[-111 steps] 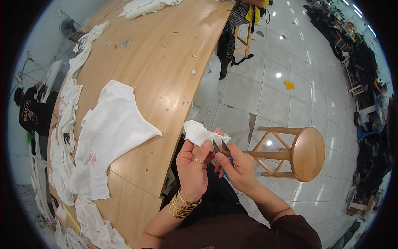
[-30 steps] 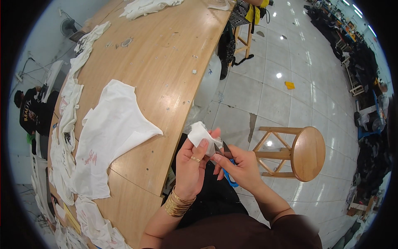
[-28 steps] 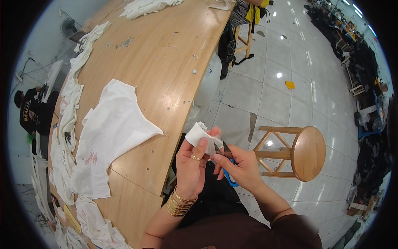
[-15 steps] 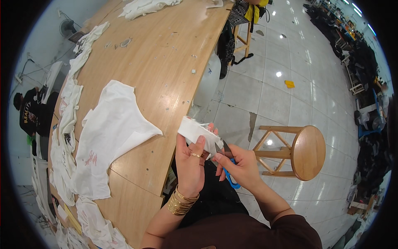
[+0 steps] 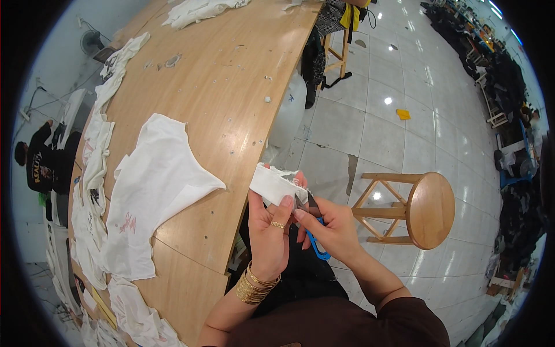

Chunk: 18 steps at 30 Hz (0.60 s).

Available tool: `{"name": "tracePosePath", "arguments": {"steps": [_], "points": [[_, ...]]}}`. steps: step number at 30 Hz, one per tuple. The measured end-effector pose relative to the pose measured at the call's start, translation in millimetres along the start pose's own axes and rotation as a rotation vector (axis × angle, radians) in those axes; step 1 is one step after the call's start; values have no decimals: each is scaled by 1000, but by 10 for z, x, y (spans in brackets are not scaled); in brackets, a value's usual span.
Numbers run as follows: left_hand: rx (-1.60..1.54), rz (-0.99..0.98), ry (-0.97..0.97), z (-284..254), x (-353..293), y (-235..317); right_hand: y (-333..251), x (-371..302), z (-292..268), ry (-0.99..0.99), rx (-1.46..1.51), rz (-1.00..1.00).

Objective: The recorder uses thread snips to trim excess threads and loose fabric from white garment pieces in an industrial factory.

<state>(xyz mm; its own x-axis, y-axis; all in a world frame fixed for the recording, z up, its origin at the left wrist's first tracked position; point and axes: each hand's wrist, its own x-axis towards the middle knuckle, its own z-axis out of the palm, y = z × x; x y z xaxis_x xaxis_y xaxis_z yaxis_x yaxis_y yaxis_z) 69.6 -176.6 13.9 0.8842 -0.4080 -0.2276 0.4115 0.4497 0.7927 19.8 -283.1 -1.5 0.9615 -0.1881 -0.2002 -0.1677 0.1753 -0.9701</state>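
A folded strip of white fabric (image 5: 270, 185), frayed along its upper edge, is pinched between the thumb and fingers of my left hand (image 5: 267, 237), just off the table's edge. My right hand (image 5: 335, 228) grips a pair of scissors (image 5: 319, 248) with blue handles. Their dark blades stand apart at the strip's right end, close to my left thumb; whether cloth lies between them is hard to see. On the table to the left, a white garment piece (image 5: 156, 179) with a small red print lies spread flat.
More white garments (image 5: 92, 168) line the far left edge of the wooden table (image 5: 214, 92), with another cloth (image 5: 202, 11) at the back. A round wooden stool (image 5: 430, 211) stands right of me on the tiled floor. One person (image 5: 40, 159) is at the left; another sits beyond the table.
My left hand has shifted slightly right with the fabric strip. The scissors have moved a little left, and their blades now show wider apart.
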Motion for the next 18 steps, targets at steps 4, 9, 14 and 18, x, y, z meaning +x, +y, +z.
{"name": "tracePosePath", "arguments": {"steps": [4, 9, 14, 18], "points": [[-4, -6, 10, 20, -2, 22, 1, -3, -6, -3, -24, -19], [-12, -24, 14, 39, -16, 42, -17, -9, 3, -1, -11, -42], [-16, -34, 17, 26, -15, 15, -3, 2, -5, -11, 0, -34], [13, -37, 10, 0, -35, 17, 28, -2, 28, 13, 75, -49]]}}
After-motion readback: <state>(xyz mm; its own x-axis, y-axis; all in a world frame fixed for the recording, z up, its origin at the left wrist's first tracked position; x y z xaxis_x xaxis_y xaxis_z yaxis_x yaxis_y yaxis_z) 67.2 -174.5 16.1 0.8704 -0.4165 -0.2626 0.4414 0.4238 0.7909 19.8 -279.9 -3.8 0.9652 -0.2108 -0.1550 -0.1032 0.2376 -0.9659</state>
